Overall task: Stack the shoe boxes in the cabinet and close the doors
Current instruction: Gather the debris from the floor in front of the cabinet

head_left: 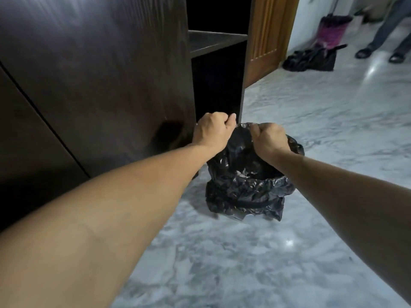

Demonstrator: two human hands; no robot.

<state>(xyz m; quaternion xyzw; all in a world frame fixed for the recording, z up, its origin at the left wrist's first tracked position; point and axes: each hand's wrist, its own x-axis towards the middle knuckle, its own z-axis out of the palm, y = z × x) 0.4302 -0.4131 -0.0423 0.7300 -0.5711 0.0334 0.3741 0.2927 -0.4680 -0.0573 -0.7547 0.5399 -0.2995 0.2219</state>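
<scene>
Writing and labels: none can be read on any surface in view.

Left hand: fingers curled, pinching the far rim of a black plastic bag between thumb and fingers. It sits just in front of the bottom corner of the cabinet.

Right hand: fingers curled over the same far rim, gripping the plastic just beside the left hand. The two hands are near each other but not touching.

Black plastic bag: crumpled, glossy, lining a round bin whose dark edge shows at the bottom front. It stands on the floor below both hands, mouth open; something pale lies inside, too small to tell.

Cabinet: dark brown wood, left of and behind the bag. Its open compartment lies straight beyond the left hand, with a shelf above it. Both look dark; contents cannot be told. No shoe box shows in view.

Door: lighter brown, panelled, right of the compartment.

Floor: grey-white marbled, shiny.

Background, upper right: a dark bag on the floor, a pink and black object behind it, and a person's legs in sandals.
</scene>
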